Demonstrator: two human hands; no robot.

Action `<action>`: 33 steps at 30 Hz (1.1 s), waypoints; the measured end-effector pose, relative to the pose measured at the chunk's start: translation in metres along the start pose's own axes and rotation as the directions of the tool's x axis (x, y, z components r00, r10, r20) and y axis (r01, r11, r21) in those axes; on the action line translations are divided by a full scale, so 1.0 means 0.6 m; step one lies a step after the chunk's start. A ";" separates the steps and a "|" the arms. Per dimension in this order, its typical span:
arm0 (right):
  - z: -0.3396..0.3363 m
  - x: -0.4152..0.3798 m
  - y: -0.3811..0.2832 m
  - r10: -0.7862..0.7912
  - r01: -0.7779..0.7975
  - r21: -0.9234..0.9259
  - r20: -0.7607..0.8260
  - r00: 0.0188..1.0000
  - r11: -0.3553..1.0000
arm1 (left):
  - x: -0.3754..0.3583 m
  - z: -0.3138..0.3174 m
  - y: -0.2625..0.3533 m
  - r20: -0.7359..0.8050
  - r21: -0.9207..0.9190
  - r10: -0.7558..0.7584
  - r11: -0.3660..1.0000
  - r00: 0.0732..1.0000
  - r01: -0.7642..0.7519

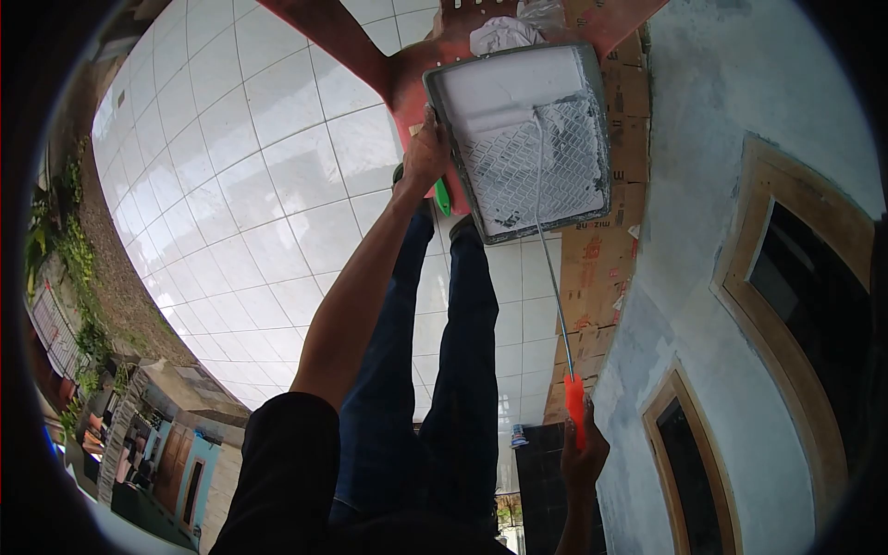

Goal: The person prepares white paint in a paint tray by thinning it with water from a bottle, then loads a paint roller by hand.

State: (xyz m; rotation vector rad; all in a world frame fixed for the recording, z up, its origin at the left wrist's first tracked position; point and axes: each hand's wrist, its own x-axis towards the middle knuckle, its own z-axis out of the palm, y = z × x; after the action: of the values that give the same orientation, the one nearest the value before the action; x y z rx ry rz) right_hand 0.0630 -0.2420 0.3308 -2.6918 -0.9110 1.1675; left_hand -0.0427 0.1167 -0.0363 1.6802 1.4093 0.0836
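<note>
A dark-rimmed paint tray [603, 139] rests on a red plastic chair [407, 79], with pale paint in its deep end and a ribbed ramp streaked with paint. My left hand [427, 153] grips the tray's left rim. Low on the right, my right hand [585, 449] is closed around the orange handle of a paint roller [575, 398]. Its long metal rod reaches up over the ramp. The paint-covered roller head lies in the tray and is hard to tell from the paint. Beside my left hand, a green handle [442, 197] lies on the chair.
White floor tiles [296, 157] spread to the left. Cardboard [592, 277] lines the foot of the grey wall [689, 213] on the right, which has wood-framed windows [689, 453]. Crumpled plastic [504, 35] lies behind the tray. My legs [462, 314] stand close to the chair.
</note>
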 end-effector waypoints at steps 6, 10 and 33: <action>-0.005 -0.027 0.027 0.097 -0.096 -0.023 0.062 0.993 0.995 | -0.004 -0.005 0.003 -0.009 0.016 0.008 1.000 1.000 -0.008; 0.005 -0.001 0.013 0.074 -0.073 -0.022 0.048 0.996 0.997 | -0.005 -0.005 0.007 -0.023 -0.018 0.022 1.000 1.000 -0.022; 0.088 0.086 -0.067 0.054 -0.067 0.155 0.088 0.995 0.986 | -0.005 -0.004 0.005 0.000 -0.048 0.033 0.998 0.999 -0.033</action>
State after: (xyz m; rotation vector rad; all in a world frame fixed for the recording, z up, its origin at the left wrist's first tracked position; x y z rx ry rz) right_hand 0.0344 -0.1897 0.2715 -2.5792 -0.7171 1.3136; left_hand -0.0427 0.1161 -0.0318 1.6640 1.3685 0.1344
